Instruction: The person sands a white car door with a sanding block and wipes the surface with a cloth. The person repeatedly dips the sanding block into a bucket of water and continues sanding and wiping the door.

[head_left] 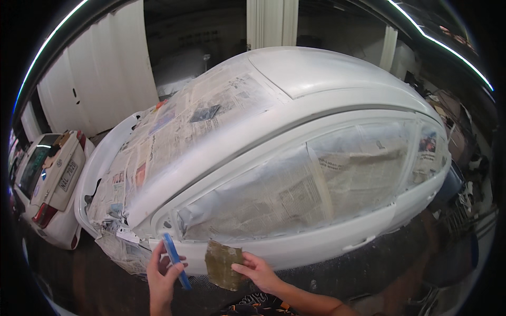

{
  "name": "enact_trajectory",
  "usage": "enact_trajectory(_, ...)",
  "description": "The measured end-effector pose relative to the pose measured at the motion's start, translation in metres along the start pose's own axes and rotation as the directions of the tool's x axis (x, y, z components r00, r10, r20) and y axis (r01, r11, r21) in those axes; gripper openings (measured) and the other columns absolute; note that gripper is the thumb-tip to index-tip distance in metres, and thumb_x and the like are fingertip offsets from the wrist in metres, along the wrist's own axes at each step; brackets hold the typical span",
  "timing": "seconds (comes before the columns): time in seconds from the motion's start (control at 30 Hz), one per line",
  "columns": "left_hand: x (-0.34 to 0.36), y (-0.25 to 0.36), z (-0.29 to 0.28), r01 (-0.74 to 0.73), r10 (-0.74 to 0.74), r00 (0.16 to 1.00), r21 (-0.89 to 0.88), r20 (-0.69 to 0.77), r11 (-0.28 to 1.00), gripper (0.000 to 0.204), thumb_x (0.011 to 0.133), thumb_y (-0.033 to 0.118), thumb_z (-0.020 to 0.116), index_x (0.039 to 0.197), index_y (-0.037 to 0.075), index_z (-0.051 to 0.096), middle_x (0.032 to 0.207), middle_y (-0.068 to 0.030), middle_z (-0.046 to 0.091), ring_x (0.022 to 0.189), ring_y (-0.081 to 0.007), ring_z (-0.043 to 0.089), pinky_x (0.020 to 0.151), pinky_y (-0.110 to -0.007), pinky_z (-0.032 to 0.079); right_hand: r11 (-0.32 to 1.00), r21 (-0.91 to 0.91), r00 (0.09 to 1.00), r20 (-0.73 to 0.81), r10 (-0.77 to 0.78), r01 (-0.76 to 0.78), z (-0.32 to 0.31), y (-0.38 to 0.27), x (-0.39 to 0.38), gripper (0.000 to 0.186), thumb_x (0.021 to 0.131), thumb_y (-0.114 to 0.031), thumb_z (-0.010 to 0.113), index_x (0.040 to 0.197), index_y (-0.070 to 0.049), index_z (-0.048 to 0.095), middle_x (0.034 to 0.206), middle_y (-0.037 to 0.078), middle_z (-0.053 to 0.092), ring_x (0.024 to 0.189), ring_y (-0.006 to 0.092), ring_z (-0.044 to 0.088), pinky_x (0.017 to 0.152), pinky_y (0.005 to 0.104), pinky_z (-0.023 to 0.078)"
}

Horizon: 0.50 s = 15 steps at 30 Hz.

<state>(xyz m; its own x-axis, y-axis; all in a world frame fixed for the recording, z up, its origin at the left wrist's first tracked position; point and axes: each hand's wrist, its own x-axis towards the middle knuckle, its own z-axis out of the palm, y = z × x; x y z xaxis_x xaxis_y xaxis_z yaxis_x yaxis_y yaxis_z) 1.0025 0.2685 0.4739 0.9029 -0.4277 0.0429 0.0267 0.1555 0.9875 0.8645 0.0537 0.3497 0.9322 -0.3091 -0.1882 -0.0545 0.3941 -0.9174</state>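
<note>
Between the thumb and fingers of my left hand (164, 274) is a slim blue block (176, 262), perhaps a sanding block, tilted with its narrow edge toward me. My right hand (260, 272) pinches a worn olive-brown sheet of sandpaper (222, 265) by its right edge. The two are held apart, in front of the lower side of a white-coated car body (311, 258). Newspaper (295, 197) masks the side windows, and more newspaper (184, 124) covers the windshield area. What the sheet's far face looks like is hidden.
A second white car (62, 176) stands at the left, its rear toward me. Behind are a pale panel wall (100, 73) and a white pillar (271, 23). Assorted clutter (464, 121) lies at the right. The white door handle (359, 243) juts from the near side.
</note>
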Motion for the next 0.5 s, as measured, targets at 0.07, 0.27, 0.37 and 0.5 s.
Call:
enact_trajectory(0.07,-0.025,-0.015,-0.020,-0.026,0.016,0.999,0.190,0.050,0.981,0.083,0.079,0.009,0.084,0.151,-0.006,0.045,0.123,-0.0135,0.061,0.107,-0.0249,0.068,0.093,-0.039,0.057,0.999,0.041,1.000,-0.011,0.007,-0.006,0.030,0.016,-0.004,0.048,0.103,-0.012,0.068,0.146,-0.002,0.051,0.126,0.006,0.070,0.110,0.0114,0.066,0.089,0.0275,0.053)
enact_trajectory(0.27,-0.091,-0.050,-0.056,-0.269,0.205,0.963,0.607,0.174,0.748,0.081,0.076,0.008,0.086,0.147,-0.003,0.049,0.119,-0.0119,0.057,0.110,-0.0260,0.062,0.092,-0.038,0.053,0.999,-0.032,0.999,0.025,-0.035,0.036,0.105,0.042,-0.029,0.038,0.105,-0.015,0.067,0.140,-0.004,0.058,0.116,0.000,0.071,0.100,0.0066,0.065,0.082,0.0253,0.052)
enact_trajectory(0.37,-0.113,-0.056,-0.063,-0.312,0.253,0.950,0.614,0.184,0.725,0.079,0.075,0.008,0.086,0.145,-0.003,0.051,0.114,-0.0132,0.056,0.106,-0.0272,0.062,0.090,-0.038,0.053,0.991,0.131,0.990,0.138,-0.028,0.009,0.123,0.041,-0.059,0.034,0.105,-0.016,0.066,0.136,-0.003,0.062,0.109,-0.002,0.071,0.093,0.0041,0.063,0.080,0.0237,0.050)
enact_trajectory(0.5,-0.135,-0.056,-0.064,-0.291,0.246,0.956,0.607,0.158,0.740,0.077,0.075,0.009,0.086,0.142,-0.004,0.052,0.114,-0.0140,0.057,0.105,-0.0281,0.062,0.089,-0.038,0.053,0.993,0.110,0.995,0.086,-0.057,0.048,0.138,0.043,-0.088,0.029,0.105,-0.017,0.066,0.130,-0.003,0.066,0.103,-0.004,0.071,0.089,0.0025,0.061,0.078,0.0221,0.049)
